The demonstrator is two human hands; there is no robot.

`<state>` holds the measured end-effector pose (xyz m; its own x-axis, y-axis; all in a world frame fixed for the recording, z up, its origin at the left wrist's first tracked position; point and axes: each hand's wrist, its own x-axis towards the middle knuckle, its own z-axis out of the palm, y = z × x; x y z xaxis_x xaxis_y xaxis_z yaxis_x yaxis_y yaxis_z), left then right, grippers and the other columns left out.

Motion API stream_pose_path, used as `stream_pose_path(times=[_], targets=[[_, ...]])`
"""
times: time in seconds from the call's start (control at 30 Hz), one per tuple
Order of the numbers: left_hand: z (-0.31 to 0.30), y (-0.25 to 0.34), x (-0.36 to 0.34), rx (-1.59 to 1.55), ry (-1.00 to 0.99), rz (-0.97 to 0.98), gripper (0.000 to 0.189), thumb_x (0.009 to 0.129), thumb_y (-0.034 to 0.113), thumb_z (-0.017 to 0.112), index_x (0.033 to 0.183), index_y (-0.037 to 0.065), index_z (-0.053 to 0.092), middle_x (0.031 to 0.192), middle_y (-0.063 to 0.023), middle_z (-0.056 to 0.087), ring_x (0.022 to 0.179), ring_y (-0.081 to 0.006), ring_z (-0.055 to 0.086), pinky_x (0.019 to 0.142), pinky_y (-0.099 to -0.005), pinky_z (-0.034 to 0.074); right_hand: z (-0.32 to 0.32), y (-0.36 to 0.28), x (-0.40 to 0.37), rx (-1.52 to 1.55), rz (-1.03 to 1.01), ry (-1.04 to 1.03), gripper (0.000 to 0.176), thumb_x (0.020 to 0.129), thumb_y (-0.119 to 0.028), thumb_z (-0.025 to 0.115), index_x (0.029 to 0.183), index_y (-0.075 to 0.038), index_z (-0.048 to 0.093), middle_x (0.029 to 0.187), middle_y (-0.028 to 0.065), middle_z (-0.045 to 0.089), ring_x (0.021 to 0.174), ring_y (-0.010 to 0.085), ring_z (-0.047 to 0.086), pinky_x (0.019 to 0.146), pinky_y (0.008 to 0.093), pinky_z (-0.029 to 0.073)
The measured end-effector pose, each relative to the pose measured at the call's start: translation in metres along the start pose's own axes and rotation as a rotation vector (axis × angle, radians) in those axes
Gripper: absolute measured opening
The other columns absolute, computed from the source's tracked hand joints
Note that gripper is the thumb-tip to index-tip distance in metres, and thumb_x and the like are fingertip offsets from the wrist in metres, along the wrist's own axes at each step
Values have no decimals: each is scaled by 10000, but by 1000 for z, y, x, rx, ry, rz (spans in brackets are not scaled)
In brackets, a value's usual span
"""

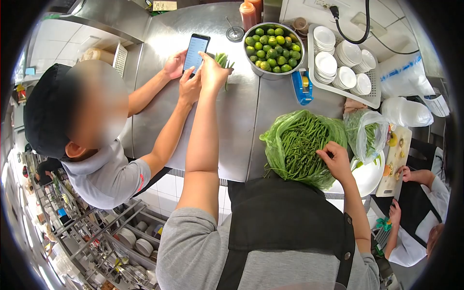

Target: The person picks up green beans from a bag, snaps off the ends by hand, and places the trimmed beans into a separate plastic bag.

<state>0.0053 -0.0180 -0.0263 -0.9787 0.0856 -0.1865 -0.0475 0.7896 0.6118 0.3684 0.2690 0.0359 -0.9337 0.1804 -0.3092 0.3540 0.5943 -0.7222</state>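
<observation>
My left hand [212, 72] reaches far forward over the steel counter. It is closed around a small bunch of green beans [222, 60], and a finger is stretched to the lit screen of a smartphone [195, 52]. A co-worker's hands [175, 65] hold that phone from the left. Over a green plastic bag [278, 129] full of green beans [304, 142], my right hand [336, 159] hovers with curled fingers, thumb and forefinger together. Whether a bean is pinched there is hard to make out.
Behind stand a steel bowl [249, 54] of green citrus, a sauce bottle [248, 15] and a blue tape dispenser [303, 87]. A white basket [316, 83] holds stacked small dishes. Right are a clear bag [367, 137], a white plate [369, 176] and another person by a cutting board [395, 162].
</observation>
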Motion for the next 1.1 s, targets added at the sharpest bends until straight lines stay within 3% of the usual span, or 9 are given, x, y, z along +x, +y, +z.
stream_pose_path(times=[0.13, 0.23, 0.37, 0.57, 0.63, 0.73, 0.87, 0.93, 1.1], targets=[[4, -4, -10, 82, 168, 133, 1300, 696, 161, 900, 1532, -154, -44, 1243, -332, 629, 1197, -436, 611, 1031, -430, 488, 0, -1, -1, -6, 5, 7, 288, 883, -182, 761, 758, 15, 592, 717, 100, 501, 627, 245, 486, 598, 366, 383], [-9, 11, -28, -51, 77, 83, 1286, 714, 150, 889, 1548, -117, -51, 1192, -322, 657, 1179, -450, 614, 1000, -451, 498, 0, -1, -2, -9, -2, 12, 287, 882, -183, 760, 759, 15, 593, 719, 103, 504, 627, 247, 489, 597, 366, 385], [8, -5, -37, 102, 189, 253, 1252, 733, 157, 877, 1567, -71, -29, 1084, -293, 700, 1052, -420, 682, 906, -456, 541, 1, 1, -2, 1, -27, 9, 291, 884, -182, 758, 758, 19, 590, 719, 107, 505, 626, 249, 488, 597, 366, 386], [5, 16, -86, -24, -23, 217, 1241, 740, 138, 871, 1584, -28, -25, 1065, -252, 720, 1005, -419, 701, 869, -451, 551, 0, -1, -4, -7, -20, 6, 290, 882, -167, 757, 747, 23, 586, 711, 107, 496, 634, 247, 487, 595, 369, 381], [8, 22, -107, -100, -33, 266, 1211, 752, 102, 859, 1594, -4, -6, 1057, -236, 729, 1001, -410, 707, 862, -441, 558, -3, 2, -5, -1, -36, -4, 210, 881, -140, 753, 831, 12, 618, 766, 101, 524, 654, 223, 505, 607, 348, 406], [-3, 50, -149, -236, -126, 197, 1182, 739, 40, 869, 1606, 3, 67, 1144, -213, 727, 1105, -316, 701, 938, -366, 539, -3, -12, -8, 115, -29, 44, 178, 880, -99, 744, 1003, -18, 643, 876, 85, 561, 702, 177, 538, 645, 306, 448], [16, 69, -205, -594, -208, 324, 885, 752, 7, 861, 1509, 2, 403, 1032, -115, 744, 938, -175, 704, 867, -315, 562, 1, -30, -10, 226, -86, 9, 333, 897, -63, 722, 1210, -47, 612, 1024, 61, 585, 787, 119, 570, 711, 258, 489], [33, 76, -232, -906, -494, 174, 553, 776, 43, 862, 1276, -3, 630, 975, -68, 733, 882, -105, 667, 825, -290, 559, 6, -46, -11, 416, -75, -30, 290, 916, -68, 706, 1190, -31, 619, 1019, 57, 584, 809, 118, 570, 722, 261, 483], [27, 97, -263, -774, -579, 156, 279, 816, 86, 840, 1035, -1, 691, 944, -59, 744, 870, -91, 671, 793, -289, 556, 12, -53, -14, 575, -109, -25, 195, 962, -93, 663, 1129, 2, 634, 1006, 47, 572, 842, 120, 564, 760, 261, 462]])
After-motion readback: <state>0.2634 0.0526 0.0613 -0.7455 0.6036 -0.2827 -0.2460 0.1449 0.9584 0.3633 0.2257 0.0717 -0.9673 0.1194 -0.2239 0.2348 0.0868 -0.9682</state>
